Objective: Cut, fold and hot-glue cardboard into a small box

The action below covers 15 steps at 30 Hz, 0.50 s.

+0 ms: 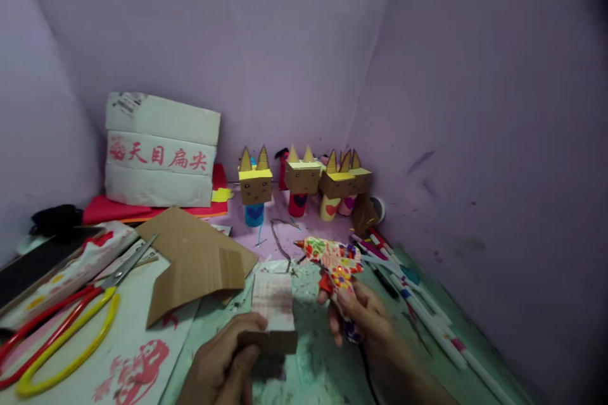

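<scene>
My left hand pinches a small brown cardboard strip at its left end, low over the table. Just beyond the strip, a printed white paper piece stretches away from me; whether the two are joined I cannot tell. In my right hand is a hot glue gun covered in a flowery pattern, gripped by its handle. Its orange nozzle points left, above and to the right of the paper, apart from the strip. A dark cord hangs from the handle.
Several cardboard-headed animal figures stand along the back. At left lie large red and yellow scissors, cardboard sheets and a painted paper. A white board leans against the wall. Marker pens line the right edge.
</scene>
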Tool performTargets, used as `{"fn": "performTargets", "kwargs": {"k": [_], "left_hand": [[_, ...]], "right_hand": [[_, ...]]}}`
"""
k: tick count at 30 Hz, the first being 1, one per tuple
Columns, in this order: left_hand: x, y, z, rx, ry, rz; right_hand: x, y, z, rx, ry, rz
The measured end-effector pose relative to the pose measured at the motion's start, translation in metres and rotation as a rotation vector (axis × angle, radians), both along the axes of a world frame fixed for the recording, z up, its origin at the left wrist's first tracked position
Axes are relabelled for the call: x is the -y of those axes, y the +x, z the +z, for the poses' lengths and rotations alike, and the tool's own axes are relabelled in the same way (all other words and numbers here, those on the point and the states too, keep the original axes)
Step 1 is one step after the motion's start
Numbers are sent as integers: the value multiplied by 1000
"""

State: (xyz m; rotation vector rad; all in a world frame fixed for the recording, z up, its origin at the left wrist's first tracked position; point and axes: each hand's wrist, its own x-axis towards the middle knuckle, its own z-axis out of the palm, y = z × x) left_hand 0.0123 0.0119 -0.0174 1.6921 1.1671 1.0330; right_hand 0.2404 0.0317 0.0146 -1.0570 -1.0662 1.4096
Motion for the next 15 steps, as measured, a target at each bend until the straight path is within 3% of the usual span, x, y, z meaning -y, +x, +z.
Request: {"fn": "performTargets", "kwargs": {"k": [4, 8, 11, 15], "left_hand": [[3, 5, -8, 76, -165, 25], [-3, 3, -5, 82, -182, -18], [-6, 3, -2, 53, -97, -50], [-9, 5, 1, 9, 166, -199]], "right_hand": [[6, -5, -8, -25, -4, -38], [8, -14, -10, -63, -77, -2], [9, -19, -13, -22, -64, -16], [8, -19, -13, 41, -79, -33]]}}
